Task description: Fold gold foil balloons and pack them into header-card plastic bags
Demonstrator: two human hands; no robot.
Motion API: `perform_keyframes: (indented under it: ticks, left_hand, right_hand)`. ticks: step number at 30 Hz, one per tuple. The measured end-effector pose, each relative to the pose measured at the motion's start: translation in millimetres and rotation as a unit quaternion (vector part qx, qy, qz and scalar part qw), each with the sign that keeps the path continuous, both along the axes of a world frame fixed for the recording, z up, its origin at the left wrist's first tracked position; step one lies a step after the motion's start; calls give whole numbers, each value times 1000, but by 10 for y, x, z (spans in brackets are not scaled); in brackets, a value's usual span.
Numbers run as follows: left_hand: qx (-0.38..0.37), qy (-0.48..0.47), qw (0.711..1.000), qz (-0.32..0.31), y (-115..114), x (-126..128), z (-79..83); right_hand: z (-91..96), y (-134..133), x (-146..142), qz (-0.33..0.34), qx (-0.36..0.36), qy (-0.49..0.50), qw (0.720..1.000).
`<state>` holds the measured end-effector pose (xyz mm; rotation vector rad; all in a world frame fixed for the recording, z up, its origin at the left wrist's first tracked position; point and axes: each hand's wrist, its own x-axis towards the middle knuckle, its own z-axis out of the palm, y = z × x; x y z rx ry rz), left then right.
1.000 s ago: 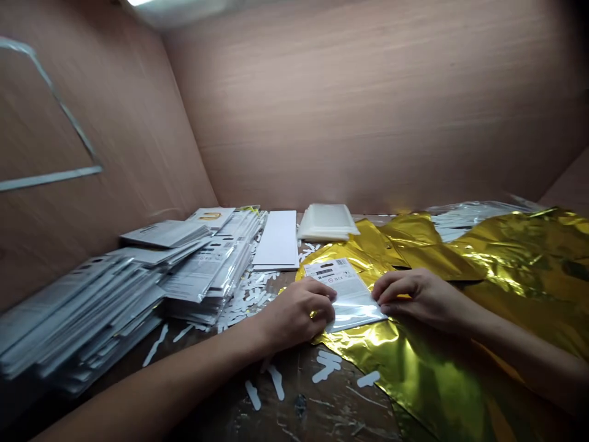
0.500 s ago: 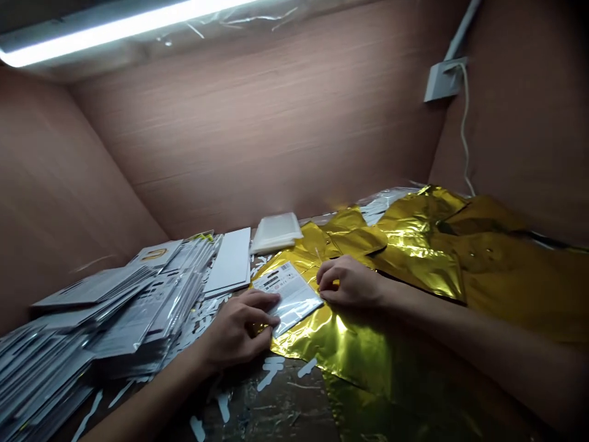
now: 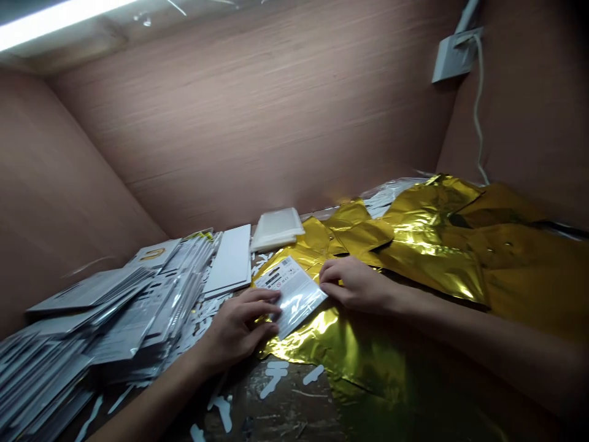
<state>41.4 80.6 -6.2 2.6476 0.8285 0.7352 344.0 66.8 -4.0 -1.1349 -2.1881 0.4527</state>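
A white printed card in a clear plastic sleeve [image 3: 297, 294] lies tilted on shiny gold foil [image 3: 368, 347]. My left hand [image 3: 243, 325] is at the card's left edge, its fingers apart and the fingertips touching the sleeve. At the right corner, my right hand [image 3: 352, 282] is closed, thumb and forefinger pinching the sleeve's edge. The right palm hides part of the foil behind it. More gold foil pieces, flat and creased, spread under and beyond the right forearm.
Stacks of sleeved cards [image 3: 124, 313] fill the left side. White boards [image 3: 229, 258] and a pile of clear bags [image 3: 277, 228] lie behind the left hand. White paper scraps [image 3: 275, 376] are scattered over the dark tabletop. Wooden walls enclose the back; a socket box [image 3: 455, 56] hangs right.
My right thumb and forefinger have come in against the card's right corner. The left fingers have spread slightly. The camera view has shifted a little.
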Motion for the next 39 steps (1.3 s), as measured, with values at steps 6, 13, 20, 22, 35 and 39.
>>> perform_keyframes:
  ticks: [6,13,20,22,35,39]
  left_hand:
    - [-45,-79,996,17,4,8,-72]
    - [-46,-76,996,21,61,-3,-119]
    - [194,100,976,20,1,112,432]
    - [263,188,946,16,-38,223,622]
    - [287,331,870,226,1040,-621,1813]
    - [218,365,844,327,1459,-1347,1883]
  right_hand:
    - [-42,14,-47,31,-167,171,971]
    - [-55,-79,-191,64,-202,208,955]
    - [-15,-132,-254,60,-209,254,943]
    - [1,-154,-270,82,-183,245,948]
    - [-5,-104,-127,32,-88,157,983]
    - [-75,-88,-127,44,-44,98,993]
